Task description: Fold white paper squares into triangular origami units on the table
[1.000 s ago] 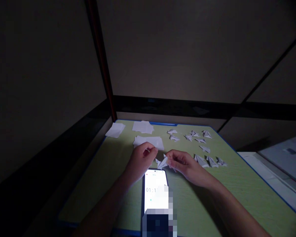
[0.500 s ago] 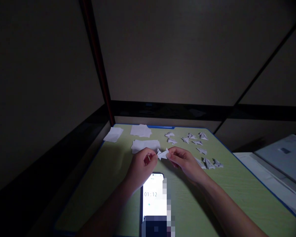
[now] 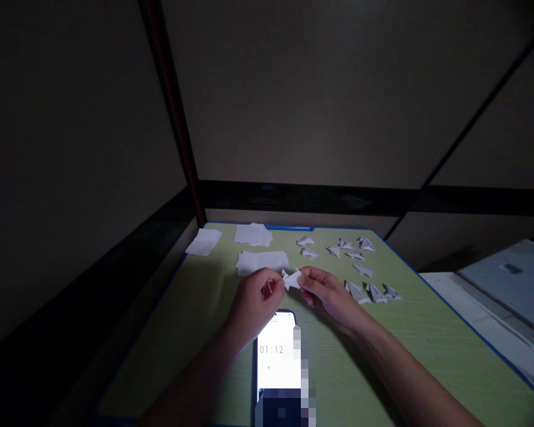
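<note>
A small folded white paper piece (image 3: 292, 279) with pointed corners is held up over the table, between my two hands. My left hand (image 3: 258, 299) pinches its left end with thumb and forefinger. At the other end, my right hand (image 3: 327, 293) grips it between thumb and fingers. The fingertips cover parts of the folds. Just below the hands lies a phone (image 3: 278, 356) with a lit screen reading 01:12; part of it is blurred out by blocks.
White paper sheets lie in stacks at the far left (image 3: 203, 242), the back (image 3: 253, 235) and mid-table (image 3: 261, 262). Several folded paper pieces (image 3: 355, 255) spread over the right side of the green table (image 3: 196, 356). A pale box-like object (image 3: 511, 284) stands beyond the right edge.
My right hand has shifted slightly left toward my left hand, and the folded paper has turned a little between the fingers. The left hand stays nearly in place.
</note>
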Demonstrator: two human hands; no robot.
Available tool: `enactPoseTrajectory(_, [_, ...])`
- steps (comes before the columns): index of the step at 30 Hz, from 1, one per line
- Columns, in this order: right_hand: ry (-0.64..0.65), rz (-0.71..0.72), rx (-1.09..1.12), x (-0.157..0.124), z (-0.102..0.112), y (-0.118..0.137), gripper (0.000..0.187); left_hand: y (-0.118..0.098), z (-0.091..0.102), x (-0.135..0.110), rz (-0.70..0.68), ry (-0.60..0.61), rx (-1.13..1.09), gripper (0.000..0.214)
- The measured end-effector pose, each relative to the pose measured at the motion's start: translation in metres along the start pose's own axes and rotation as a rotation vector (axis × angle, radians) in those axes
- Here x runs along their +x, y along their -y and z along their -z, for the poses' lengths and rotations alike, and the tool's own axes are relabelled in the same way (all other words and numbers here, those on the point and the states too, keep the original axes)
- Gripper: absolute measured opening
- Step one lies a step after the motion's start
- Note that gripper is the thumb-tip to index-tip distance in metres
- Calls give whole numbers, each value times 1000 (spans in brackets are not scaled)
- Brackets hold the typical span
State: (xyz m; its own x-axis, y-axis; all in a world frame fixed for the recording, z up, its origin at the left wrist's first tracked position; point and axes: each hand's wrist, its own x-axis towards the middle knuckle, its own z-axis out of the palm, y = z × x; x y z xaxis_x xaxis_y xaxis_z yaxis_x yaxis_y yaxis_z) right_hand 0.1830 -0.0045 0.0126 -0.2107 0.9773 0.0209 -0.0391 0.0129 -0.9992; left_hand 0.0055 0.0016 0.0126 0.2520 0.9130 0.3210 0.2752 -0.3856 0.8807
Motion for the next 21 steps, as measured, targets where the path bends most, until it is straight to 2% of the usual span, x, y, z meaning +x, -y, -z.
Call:
enactPoseTrajectory(11, [8, 32, -83, 0, -5, 2, 49, 2, -4, -1, -17, -6, 27, 10])
enactPoseTrajectory(21, [4, 46, -116, -2, -9, 3, 47, 2, -5, -2, -18, -44, 89, 13])
